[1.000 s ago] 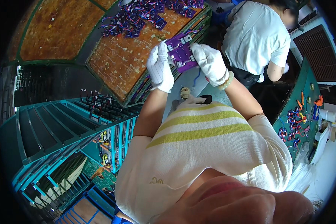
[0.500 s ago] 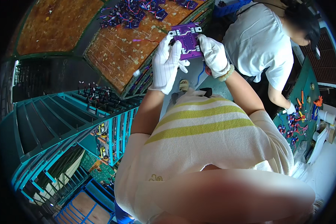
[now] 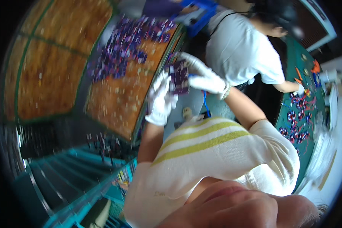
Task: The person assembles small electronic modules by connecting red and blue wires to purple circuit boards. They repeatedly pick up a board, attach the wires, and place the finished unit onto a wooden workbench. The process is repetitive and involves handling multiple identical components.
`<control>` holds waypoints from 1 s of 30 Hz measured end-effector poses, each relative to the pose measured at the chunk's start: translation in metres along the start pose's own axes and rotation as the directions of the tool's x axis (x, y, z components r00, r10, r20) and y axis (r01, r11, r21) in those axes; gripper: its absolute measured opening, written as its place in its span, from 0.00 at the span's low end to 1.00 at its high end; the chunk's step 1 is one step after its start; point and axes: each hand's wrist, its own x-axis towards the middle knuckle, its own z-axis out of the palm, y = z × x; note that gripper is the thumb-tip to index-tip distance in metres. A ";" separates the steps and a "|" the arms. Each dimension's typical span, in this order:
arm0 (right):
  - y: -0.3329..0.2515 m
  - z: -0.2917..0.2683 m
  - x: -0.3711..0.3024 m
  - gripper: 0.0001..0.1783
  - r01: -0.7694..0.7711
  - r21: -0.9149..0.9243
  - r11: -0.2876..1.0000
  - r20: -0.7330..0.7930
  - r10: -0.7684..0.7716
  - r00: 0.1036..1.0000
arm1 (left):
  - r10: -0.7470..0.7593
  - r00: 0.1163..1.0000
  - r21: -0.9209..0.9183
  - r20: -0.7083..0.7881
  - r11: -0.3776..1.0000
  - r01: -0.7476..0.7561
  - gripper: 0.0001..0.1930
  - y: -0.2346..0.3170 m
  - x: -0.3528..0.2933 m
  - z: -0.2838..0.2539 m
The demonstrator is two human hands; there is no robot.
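Note:
Both my hands wear white gloves and hold a flat purple circuit board (image 3: 179, 79) between them, over the gap beside the brown table. My left hand (image 3: 161, 98) grips the board's left side, its fingers bent along the edge. On the opposite side, my right hand (image 3: 206, 78) has its fingers around the upper right edge and its thumb near the face. Motion smears the board, so small parts on it cannot be made out.
A pile of purple boards with wires (image 3: 127, 45) covers the far part of the brown tabletop (image 3: 114, 102). At right, a co-worker in a white shirt (image 3: 239, 49) reaches to a green bench (image 3: 292, 98) with boards. A teal rack (image 3: 64, 171) stands lower left.
The view has swung, bringing more of the board pile into sight. My hands and the purple board sit lower in the picture, and the board is turned and looks darker.

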 end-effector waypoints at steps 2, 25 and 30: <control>-0.020 0.004 0.004 0.50 -0.042 0.040 0.998 0.133 0.037 0.990 | -0.086 0.968 -0.305 0.237 0.939 0.158 0.20 -0.011 0.018 -0.015; -0.170 -0.035 -0.257 0.14 -0.433 -0.030 0.901 -0.977 0.066 0.204 | -0.755 0.454 0.480 0.474 0.653 0.585 0.31 -0.124 0.121 0.068; -0.189 -0.157 -0.371 0.21 -0.875 -0.116 0.469 -0.993 -0.061 0.099 | -0.718 0.505 0.109 0.479 0.620 0.777 0.24 -0.167 0.138 0.071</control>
